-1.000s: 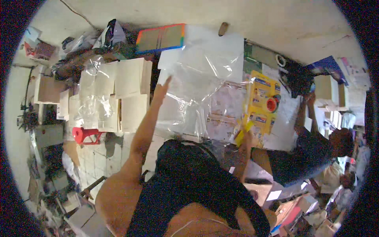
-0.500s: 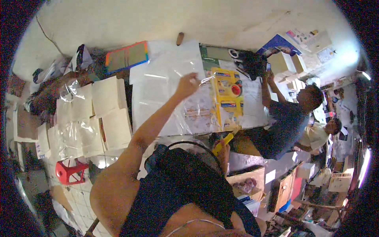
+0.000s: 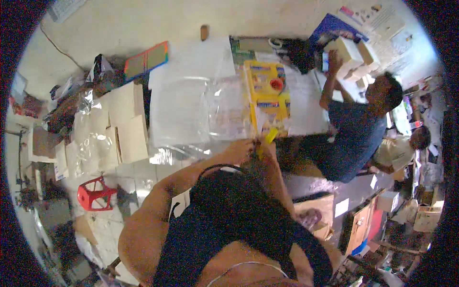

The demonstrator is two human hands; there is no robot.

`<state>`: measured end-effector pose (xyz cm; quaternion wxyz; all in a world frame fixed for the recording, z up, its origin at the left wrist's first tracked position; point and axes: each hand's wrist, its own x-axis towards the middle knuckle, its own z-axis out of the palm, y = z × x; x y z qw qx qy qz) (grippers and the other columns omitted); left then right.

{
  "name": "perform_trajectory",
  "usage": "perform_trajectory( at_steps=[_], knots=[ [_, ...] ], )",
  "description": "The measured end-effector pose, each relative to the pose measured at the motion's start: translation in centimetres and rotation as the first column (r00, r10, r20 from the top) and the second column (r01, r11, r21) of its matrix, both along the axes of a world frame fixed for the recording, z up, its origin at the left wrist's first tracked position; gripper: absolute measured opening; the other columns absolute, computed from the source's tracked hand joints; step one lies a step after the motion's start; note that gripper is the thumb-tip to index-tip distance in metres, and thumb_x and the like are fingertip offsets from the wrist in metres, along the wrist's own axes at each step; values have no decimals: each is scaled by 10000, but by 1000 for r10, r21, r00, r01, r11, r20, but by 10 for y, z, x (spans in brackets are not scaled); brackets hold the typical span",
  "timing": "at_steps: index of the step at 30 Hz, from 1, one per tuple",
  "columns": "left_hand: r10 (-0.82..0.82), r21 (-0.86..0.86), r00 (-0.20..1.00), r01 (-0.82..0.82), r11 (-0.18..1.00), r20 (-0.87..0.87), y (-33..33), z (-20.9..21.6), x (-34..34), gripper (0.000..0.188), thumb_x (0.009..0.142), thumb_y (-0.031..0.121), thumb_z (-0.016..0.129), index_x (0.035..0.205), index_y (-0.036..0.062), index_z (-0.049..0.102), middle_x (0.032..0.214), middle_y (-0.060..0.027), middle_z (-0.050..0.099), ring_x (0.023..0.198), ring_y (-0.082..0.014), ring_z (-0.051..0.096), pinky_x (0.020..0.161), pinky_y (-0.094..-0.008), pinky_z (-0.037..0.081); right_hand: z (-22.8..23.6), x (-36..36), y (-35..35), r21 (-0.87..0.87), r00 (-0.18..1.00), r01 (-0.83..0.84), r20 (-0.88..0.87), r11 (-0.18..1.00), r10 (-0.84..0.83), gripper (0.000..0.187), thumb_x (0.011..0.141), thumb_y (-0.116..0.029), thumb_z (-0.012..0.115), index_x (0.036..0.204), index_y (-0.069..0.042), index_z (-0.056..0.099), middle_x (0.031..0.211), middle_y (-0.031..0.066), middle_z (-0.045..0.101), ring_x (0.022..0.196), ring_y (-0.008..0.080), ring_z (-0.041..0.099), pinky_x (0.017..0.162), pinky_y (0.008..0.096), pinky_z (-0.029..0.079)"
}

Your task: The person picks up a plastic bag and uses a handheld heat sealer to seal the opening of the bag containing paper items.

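At the table's near edge my left hand (image 3: 245,147) is closed beside my right hand, its fingertips blurred, and what they pinch is hidden. My right hand (image 3: 266,152) is wrapped round a yellow cutter knife (image 3: 272,135), its end pointing up toward the table. Just beyond both hands lie yellow printed sheets (image 3: 272,105) with a red roll of tape (image 3: 277,85) on them. Clear plastic film (image 3: 215,103) spreads, wrinkled and shiny, over the white table top (image 3: 177,112) to the left of the sheets.
Stacked pale boards (image 3: 129,122) under shiny film stand at the left, with a red stool (image 3: 95,193) below. At the right, a co-worker (image 3: 354,131) in a dark shirt reaches toward white boxes (image 3: 346,55). A cardboard box (image 3: 315,215) sits low at the right.
My left hand has come back from over the middle of the table to the near edge, next to my right hand. The yellow cutter knife has risen toward the table edge. The view has shifted.
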<state>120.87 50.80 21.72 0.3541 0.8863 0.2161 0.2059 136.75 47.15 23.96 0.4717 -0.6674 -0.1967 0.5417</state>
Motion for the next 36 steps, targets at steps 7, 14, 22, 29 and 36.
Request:
perform_trajectory(
  at_steps=[7,14,22,29,36],
  knots=[
    [473,-51,875,-480,876,-104,-67,-31,12,318,788,185,627,1068,44,576,1014,-191,616,941,-368,587,806,-457,477,-98,38,-25,30,989,60,-134,998,-56,226,758,-258,739,796,-70,619,603,-21,549,461,81,479,421,247,387],
    [635,-199,769,-635,747,-71,-86,-17,10,243,774,81,617,1011,87,567,815,-89,639,712,-281,629,635,-373,503,-71,52,-43,118,986,55,-166,991,-35,224,787,-280,713,829,-80,620,604,-19,557,465,83,489,427,243,394],
    [654,-177,728,-685,707,-205,-104,-12,-3,158,724,173,712,826,75,643,745,-74,642,678,-230,626,631,-353,489,-30,75,-65,82,941,-293,199,953,272,253,855,-262,633,960,-50,542,726,11,546,523,103,513,473,266,422],
    [672,-223,690,-723,654,-268,-109,17,-8,139,720,168,714,752,65,625,682,-77,630,689,-214,631,640,-333,492,-48,94,-52,172,865,-492,209,853,457,276,896,-285,578,1017,-42,527,757,25,545,601,108,543,479,264,448],
    [810,-209,584,-787,580,52,-101,36,-19,132,739,25,664,841,28,582,891,-88,661,747,-195,646,697,-296,509,-37,87,-44,71,752,-638,272,767,600,348,878,-292,577,1104,-36,517,763,55,573,549,129,548,469,278,471]
  ],
)
